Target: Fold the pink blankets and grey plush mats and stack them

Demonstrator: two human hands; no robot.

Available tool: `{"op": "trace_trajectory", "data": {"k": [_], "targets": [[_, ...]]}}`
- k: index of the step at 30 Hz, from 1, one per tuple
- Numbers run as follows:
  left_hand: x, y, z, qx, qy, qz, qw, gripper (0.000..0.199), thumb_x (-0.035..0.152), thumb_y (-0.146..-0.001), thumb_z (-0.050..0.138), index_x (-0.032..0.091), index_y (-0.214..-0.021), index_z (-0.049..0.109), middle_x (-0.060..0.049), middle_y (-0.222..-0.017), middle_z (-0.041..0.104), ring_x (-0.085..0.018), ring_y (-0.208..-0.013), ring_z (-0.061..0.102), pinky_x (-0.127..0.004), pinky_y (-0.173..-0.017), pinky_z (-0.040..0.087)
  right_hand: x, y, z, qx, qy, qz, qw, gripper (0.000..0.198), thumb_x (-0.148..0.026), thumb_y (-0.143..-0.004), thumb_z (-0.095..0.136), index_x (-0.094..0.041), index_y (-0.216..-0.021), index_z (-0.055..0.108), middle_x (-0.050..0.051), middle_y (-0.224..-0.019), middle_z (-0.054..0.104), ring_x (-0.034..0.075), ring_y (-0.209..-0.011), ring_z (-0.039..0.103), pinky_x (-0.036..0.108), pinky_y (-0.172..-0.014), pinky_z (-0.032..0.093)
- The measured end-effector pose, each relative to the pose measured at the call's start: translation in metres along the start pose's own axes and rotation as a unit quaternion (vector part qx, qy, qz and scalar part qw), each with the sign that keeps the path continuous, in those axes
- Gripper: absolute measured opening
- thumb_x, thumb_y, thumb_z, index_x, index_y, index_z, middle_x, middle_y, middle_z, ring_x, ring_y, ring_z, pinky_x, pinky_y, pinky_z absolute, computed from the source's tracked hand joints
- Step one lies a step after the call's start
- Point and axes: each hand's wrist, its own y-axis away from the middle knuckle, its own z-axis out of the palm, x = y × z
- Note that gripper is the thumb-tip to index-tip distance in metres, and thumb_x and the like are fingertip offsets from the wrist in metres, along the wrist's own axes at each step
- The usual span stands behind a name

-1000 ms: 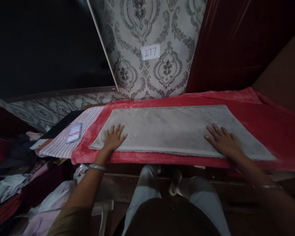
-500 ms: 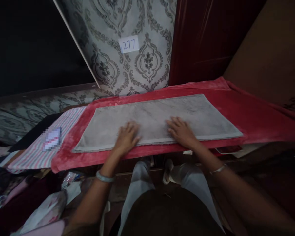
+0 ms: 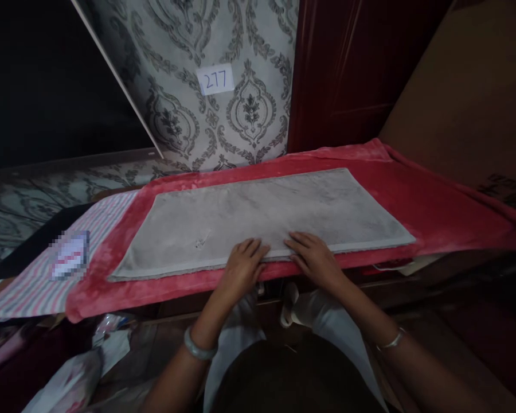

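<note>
A grey towel (image 3: 249, 212) lies spread in a long flat shape, with what look like two layers along its near edge. Beneath it is a red plush blanket (image 3: 447, 212). My left hand (image 3: 245, 264) rests on the near edge of the towel, fingers stretched out and holding nothing. A short gap to the right of it, my right hand (image 3: 312, 258) also lies flat on that edge with its fingers extended. A small mark (image 3: 202, 240) shows on the towel left of my left hand.
On the left, a striped cloth (image 3: 107, 218) carries a blurred-out packet (image 3: 71, 255). A dark screen (image 3: 60, 86) stands behind it. A paper marked 277 (image 3: 215, 79) is on the patterned wall. A cardboard box (image 3: 468, 103) rises at right. Bags and clothes (image 3: 69, 378) lie below left.
Both hands have slid toward me, from the towel's middle to its near edge, and are closer together. The view has shifted slightly.
</note>
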Motion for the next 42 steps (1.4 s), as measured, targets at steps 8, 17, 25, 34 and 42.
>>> {"op": "trace_trajectory", "data": {"k": [8, 17, 25, 34, 42], "targets": [[0.01, -0.009, 0.022, 0.102, -0.03, 0.045, 0.993, 0.029, 0.016, -0.096, 0.05, 0.02, -0.118, 0.068, -0.012, -0.123, 0.069, -0.024, -0.104, 0.06, -0.041, -0.087, 0.052, -0.008, -0.003, 0.006, 0.089, -0.015, -0.017, 0.996, 0.029, -0.021, -0.102, 0.042, -0.019, -0.103, 0.071, 0.012, -0.112, 0.072, 0.025, -0.108, 0.065, 0.042, -0.095, 0.053], [0.02, 0.007, 0.023, 0.153, 0.02, 0.036, 0.987, 0.024, 0.016, -0.096, 0.051, 0.022, -0.107, 0.071, -0.01, -0.109, 0.072, -0.022, -0.095, 0.06, -0.04, -0.08, 0.054, -0.015, 0.014, 0.007, 0.155, -0.085, -0.03, 0.984, 0.025, -0.021, -0.101, 0.044, -0.021, -0.094, 0.068, 0.009, -0.096, 0.069, 0.023, -0.095, 0.064, 0.039, -0.085, 0.054], [-0.048, 0.018, -0.039, 0.05, -0.054, -0.179, 0.981, 0.046, 0.036, -0.097, 0.051, 0.021, -0.139, 0.059, -0.016, -0.15, 0.052, -0.034, -0.141, 0.045, -0.055, -0.113, 0.038, 0.024, -0.018, -0.019, 0.038, 0.069, 0.078, 0.994, 0.05, -0.045, -0.1, 0.037, -0.021, -0.138, 0.059, 0.014, -0.142, 0.057, 0.034, -0.134, 0.048, 0.056, -0.106, 0.043], [-0.087, 0.061, -0.032, -0.071, -0.137, -0.326, 0.933, 0.066, 0.06, -0.097, 0.037, 0.03, -0.155, 0.039, -0.013, -0.166, 0.026, -0.04, -0.152, 0.022, -0.064, -0.117, 0.024, 0.044, -0.003, 0.007, -0.065, 0.145, 0.12, 0.98, 0.058, -0.051, -0.098, 0.027, -0.034, -0.149, 0.048, 0.005, -0.158, 0.043, 0.035, -0.145, 0.036, 0.065, -0.11, 0.034], [-0.082, 0.069, -0.032, -0.026, -0.12, -0.299, 0.946, 0.056, 0.049, -0.099, 0.039, 0.029, -0.152, 0.045, -0.006, -0.162, 0.037, -0.038, -0.151, 0.028, -0.065, -0.118, 0.025, 0.077, -0.012, -0.01, -0.068, 0.087, 0.095, 0.989, 0.059, -0.053, -0.094, 0.028, -0.028, -0.133, 0.065, 0.006, -0.139, 0.063, 0.03, -0.127, 0.057, 0.05, -0.107, 0.046]]}}
